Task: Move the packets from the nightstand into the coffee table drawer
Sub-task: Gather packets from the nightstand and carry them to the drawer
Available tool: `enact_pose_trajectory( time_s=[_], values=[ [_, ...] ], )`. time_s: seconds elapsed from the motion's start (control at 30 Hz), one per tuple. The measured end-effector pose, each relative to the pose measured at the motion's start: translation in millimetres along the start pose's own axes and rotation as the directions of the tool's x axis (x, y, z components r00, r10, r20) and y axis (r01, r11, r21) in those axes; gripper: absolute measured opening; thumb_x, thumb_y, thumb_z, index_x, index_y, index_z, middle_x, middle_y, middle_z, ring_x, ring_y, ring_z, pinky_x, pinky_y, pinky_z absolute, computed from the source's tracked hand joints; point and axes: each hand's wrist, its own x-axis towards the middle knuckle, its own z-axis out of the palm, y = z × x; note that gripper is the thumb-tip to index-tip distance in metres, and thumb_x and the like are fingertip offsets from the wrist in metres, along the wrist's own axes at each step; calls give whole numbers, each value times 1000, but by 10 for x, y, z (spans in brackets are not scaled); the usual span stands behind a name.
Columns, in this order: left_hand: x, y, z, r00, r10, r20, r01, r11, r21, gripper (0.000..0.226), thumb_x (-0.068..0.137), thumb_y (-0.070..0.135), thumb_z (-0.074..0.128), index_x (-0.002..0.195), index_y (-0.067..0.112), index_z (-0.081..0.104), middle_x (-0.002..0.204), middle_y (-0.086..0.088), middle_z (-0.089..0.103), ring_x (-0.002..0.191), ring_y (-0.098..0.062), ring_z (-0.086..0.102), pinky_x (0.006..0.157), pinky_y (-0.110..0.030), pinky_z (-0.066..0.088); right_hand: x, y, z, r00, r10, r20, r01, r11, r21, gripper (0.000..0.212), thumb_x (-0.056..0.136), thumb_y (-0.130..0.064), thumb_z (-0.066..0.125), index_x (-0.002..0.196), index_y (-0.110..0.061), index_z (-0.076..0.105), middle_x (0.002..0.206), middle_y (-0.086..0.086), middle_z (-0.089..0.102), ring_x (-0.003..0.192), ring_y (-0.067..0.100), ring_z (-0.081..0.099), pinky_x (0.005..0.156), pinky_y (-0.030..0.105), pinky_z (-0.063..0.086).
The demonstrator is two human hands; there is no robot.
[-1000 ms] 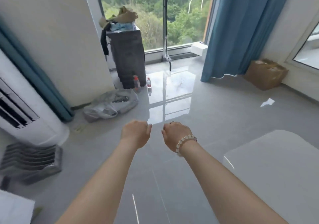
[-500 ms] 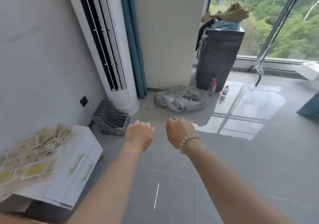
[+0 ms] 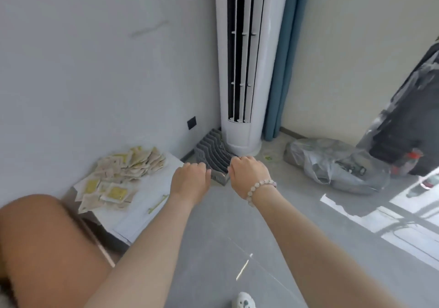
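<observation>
Left hand (image 3: pixel 190 180) and right hand (image 3: pixel 249 176) hover side by side, fingers curled under, holding nothing; the packets (image 3: pixel 118 177) lie heaped on the white nightstand (image 3: pixel 142 210) at left

Packets (image 3: pixel 123 172) on nightstand (image 3: pixel 152 189), left of rack (image 3: pixel 213 155) & AC unit (image 3: pixel 242 70).

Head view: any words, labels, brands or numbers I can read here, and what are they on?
No text is legible in this view.
packets on the nightstand: yellow printed panels, too blurred to read.
bottle on the floor at right: red label, too blurred to read.
air conditioner: no marking visible.
</observation>
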Motion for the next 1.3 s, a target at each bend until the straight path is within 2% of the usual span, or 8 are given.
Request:
enact_pose_trajectory(
  time_s=[0.27, 0.4, 0.53, 0.8, 1.0, 1.17, 1.3],
  values=[
    [269, -499, 70, 972, -237, -3, 237, 972, -7, 37, 103, 29, 27, 104, 8, 57, 103, -9, 64, 98, -27, 57, 69, -31, 36, 900, -252, 149, 971, -221, 85, 219, 975, 41, 33, 102, -24, 28, 120, -8, 51, 122, 8, 55, 116, 24, 49, 90, 33, 39],
    [245, -877, 125, 932, -361, 21, 361, 932, -16, 37, 102, 30, 28, 104, 7, 57, 101, -10, 64, 98, -27, 58, 70, -33, 41, 1200, -634, 295, 930, -347, 119, 341, 938, 63, 32, 102, -24, 29, 118, -8, 52, 119, 7, 58, 113, 24, 51, 89, 33, 40],
    [381, -1299, 193, 891, -454, -6, 453, 890, -41, 36, 102, 29, 29, 105, 6, 57, 100, -12, 65, 96, -28, 58, 71, -34, 42, 1574, -942, 430, 906, -413, 96, 407, 910, 75, 30, 101, -23, 30, 116, -10, 53, 114, 5, 59, 109, 22, 52, 84, 30, 39],
    [920, -2316, 486, 847, -531, -2, 529, 845, -79, 35, 102, 29, 29, 107, 8, 56, 103, -8, 64, 100, -25, 57, 79, -31, 42, 2535, -1691, 779, 860, -489, 145, 485, 872, 61, 27, 100, -21, 31, 110, -10, 54, 109, 4, 59, 105, 21, 53, 81, 30, 41],
    [1288, -3146, 712, 805, -590, 65, 594, 796, -117, 34, 102, 29, 29, 109, 9, 55, 105, -6, 63, 105, -23, 55, 82, -30, 41, 3283, -2372, 1107, 832, -491, 258, 486, 870, 89, 33, 102, -28, 28, 118, -11, 51, 116, 4, 57, 112, 21, 50, 84, 30, 41],
    [1505, -3767, 1048, 737, -665, 120, 675, 716, -177, 32, 101, 27, 30, 100, 8, 55, 97, -7, 63, 96, -25, 56, 78, -32, 40, 3727, -2737, 1481, 827, -462, 320, 463, 883, 77, 34, 102, -29, 29, 119, -11, 52, 116, 4, 58, 114, 20, 50, 87, 32, 43],
    [1539, -3958, 1453, 657, -726, 202, 754, 626, -201, 31, 101, 26, 31, 97, 8, 55, 91, -6, 60, 94, -24, 56, 75, -32, 41, 4003, -2748, 1918, 818, -421, 392, 444, 895, 35, 33, 102, -28, 28, 113, -11, 54, 110, 3, 60, 109, 20, 52, 79, 28, 40]
  ],
)
